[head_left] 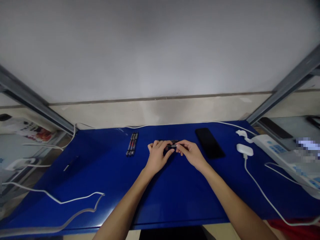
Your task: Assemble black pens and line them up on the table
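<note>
A dark pen lies level between my two hands above the middle of the blue table. My right hand pinches its right part between thumb and fingers. The curled fingers and thumb of my left hand close on its left part and cover that end. Just behind it, more dark pen barrel shows; my fingers hide much of it, so I cannot tell how many pens are there. Left of my hands, three dark pens lie side by side, pointing away from me.
On the blue table, a black phone lies right of my hands. Further right are a white earbud case on a cable and a white power strip. A thin dark pen-like item and a white cable lie left. A wall closes the back.
</note>
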{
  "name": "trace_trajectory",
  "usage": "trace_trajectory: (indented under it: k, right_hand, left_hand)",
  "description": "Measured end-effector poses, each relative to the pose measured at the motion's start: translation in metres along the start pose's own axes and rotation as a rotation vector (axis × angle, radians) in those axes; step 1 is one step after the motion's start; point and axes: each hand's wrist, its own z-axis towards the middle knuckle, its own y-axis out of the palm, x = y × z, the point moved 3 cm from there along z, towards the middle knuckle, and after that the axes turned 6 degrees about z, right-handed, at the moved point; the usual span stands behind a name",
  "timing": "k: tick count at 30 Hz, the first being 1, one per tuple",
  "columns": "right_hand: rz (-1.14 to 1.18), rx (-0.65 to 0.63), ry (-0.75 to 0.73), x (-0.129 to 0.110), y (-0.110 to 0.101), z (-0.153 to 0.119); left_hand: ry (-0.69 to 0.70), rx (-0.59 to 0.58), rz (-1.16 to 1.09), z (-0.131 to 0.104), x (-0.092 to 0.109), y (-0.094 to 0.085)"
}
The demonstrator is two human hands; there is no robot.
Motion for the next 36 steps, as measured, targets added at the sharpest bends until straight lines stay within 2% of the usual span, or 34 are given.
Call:
trace_trajectory:
  k: [4,9,16,21,28,33,36]
  right_hand:
    - [-0.136,0.026,0.002,-0.005,-0.002,-0.003]
    - [-0.135,0.014,0.046,-0.003,0.001,-0.003]
    - [-0.178,-0.040,-0.022,-0.009,0.006,-0.004]
    - [-0.246,-0.029,0.079,-0.005,0.007,-0.007]
    - [-0.290,-0.030,-0.116,-0.015,0.014,-0.009]
    - [-0.375,-0.035,-0.084,-0.014,0.011,-0.010]
    - [-0.340,-0.043,-0.112,-0.017,0.012,-0.011]
  left_hand:
    - [0.044,-0.019,0.021,-0.001,0.002,-0.002]
    - [0.055,-0.008,0.024,0.000,0.003,-0.003]
    - [0.067,-0.066,0.006,0.001,0.002,-0.003]
    - [0.133,-0.076,-0.020,0.000,0.004,-0.004]
    - [0.017,-0.025,0.011,0.003,-0.005,-0.004]
    - [0.058,-0.049,-0.032,0.002,0.000,-0.006]
    - [0.030,-0.016,-0.010,0.002,-0.002,-0.006]
